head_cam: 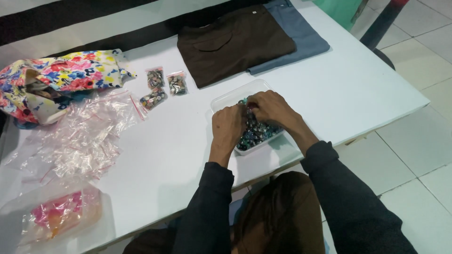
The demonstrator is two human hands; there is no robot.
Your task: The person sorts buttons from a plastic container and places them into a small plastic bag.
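Observation:
A clear plastic tray (225, 98) full of small dark and teal buttons (256, 134) sits near the front edge of the white table (358, 89). Both my hands are in it. My left hand (228, 125) rests over the tray's left side, fingers curled down among the buttons. My right hand (271, 108) is over the middle, fingertips pinched together with those of the left. What the fingers grip is hidden. Three small zip bags filled with buttons (162, 87) lie beyond the tray.
A heap of empty clear zip bags (87, 136) lies at the left. A floral cloth bag (56, 80) is at the far left. Folded brown (235, 42) and blue (301, 33) garments lie at the back. A bag with pink pieces (59, 216) is front left.

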